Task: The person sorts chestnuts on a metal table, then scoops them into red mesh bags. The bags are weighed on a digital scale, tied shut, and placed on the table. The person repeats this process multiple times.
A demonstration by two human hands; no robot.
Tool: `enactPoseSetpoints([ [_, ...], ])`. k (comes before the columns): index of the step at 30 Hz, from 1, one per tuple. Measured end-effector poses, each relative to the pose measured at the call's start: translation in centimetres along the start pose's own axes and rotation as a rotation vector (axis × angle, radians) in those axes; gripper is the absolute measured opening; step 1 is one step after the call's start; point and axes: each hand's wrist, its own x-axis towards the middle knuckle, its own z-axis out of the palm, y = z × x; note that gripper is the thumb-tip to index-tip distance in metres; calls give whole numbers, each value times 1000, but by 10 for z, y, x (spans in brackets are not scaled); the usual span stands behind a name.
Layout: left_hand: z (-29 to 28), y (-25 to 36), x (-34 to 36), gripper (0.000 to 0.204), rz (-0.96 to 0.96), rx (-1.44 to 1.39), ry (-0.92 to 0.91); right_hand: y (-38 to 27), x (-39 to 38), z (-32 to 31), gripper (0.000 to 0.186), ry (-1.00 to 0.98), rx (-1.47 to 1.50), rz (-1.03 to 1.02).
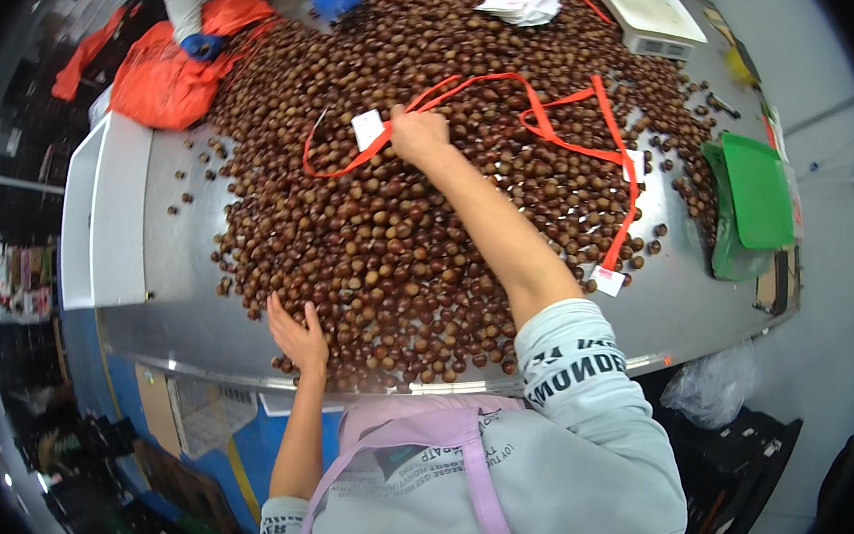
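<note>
Our right hand [418,136] is pinched shut on a long orange-red ribbon with a white paper tag [479,121], out in the middle of the pile. Our left hand [298,335] lies flat and open on the small round brown nuts [388,254] at the near edge of the steel table [177,197]. Looks like early days: a huge heap is left, with more ribbons loose on top.

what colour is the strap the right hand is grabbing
Orange-red strap, held by the right hand; shows in the head view.
</note>
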Motion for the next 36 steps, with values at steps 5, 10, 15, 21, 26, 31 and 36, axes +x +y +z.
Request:
enactPoseSetpoints([
  [5, 1, 1, -2, 64, -54, 3, -20, 17, -15, 1, 20, 57, 435, 79],
  [10, 1, 4, -1, 64, -55, 10, -29, 92, -42, -45, 26, 192, 1216, 220],
  [15, 2, 0, -2, 64, -57, 14, -27, 177, -81, -97, 33, 453, 1117, 305],
  [21, 2, 0, -1, 64, -75, 15, -41, 235, -118, -84, 43, 273, 420, 480],
  [26, -1, 4, -1, 63, -79, 11, -41, 218, -135, -55, 42, 18, 276, 425],
  [31, 5, 0, 0, 63, -48, 27, -27, 212, -137, -39, 28, 89, -4, 423],
  [36, 3, -2, -2, 65, -39, 17, -21, 244, -143, -72, 30, 344, 81, 560],
])
